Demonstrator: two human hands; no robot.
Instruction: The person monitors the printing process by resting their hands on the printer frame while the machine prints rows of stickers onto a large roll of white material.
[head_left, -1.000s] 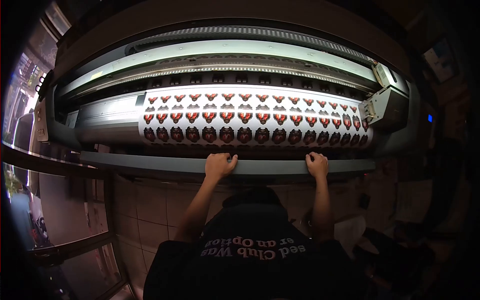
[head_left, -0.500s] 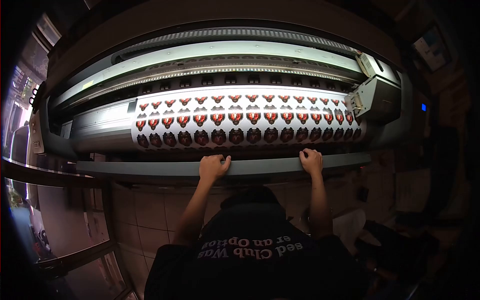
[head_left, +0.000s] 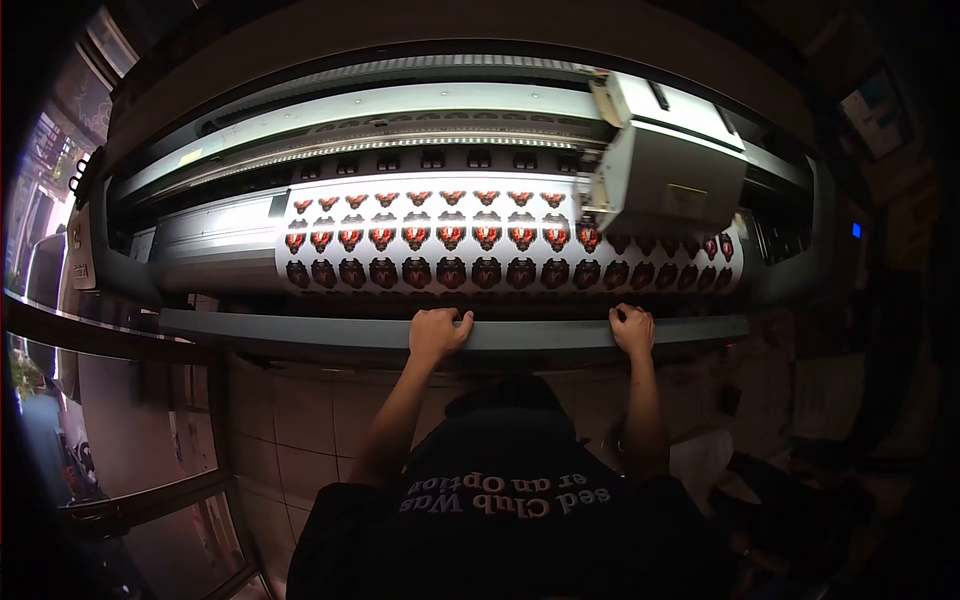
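Note:
A wide-format printer stretches across the view, with a white printed sheet (head_left: 400,220) lit on its bed. Rows of red and black emblems cover the sheet. The print carriage (head_left: 680,170) sits over the sheet's right part and hides some of the upper emblems. Along the printer's front runs a long grey bar (head_left: 540,333). My left hand (head_left: 437,333) is closed over this bar left of the middle, its fingertips hidden beyond the edge and its thumb toward the right. Farther right, my right hand (head_left: 633,328) grips the same bar with curled fingers.
Glass-panelled doors (head_left: 140,420) stand at the left, beside the tiled floor (head_left: 300,440). A small blue-lit display (head_left: 857,230) glows at the right end. Dark, indistinct objects and a pale rounded thing (head_left: 700,455) lie at the lower right.
The print carriage has travelled left from the right end over the sheet. Both hands keep their hold on the bar; the whole view has shifted slightly.

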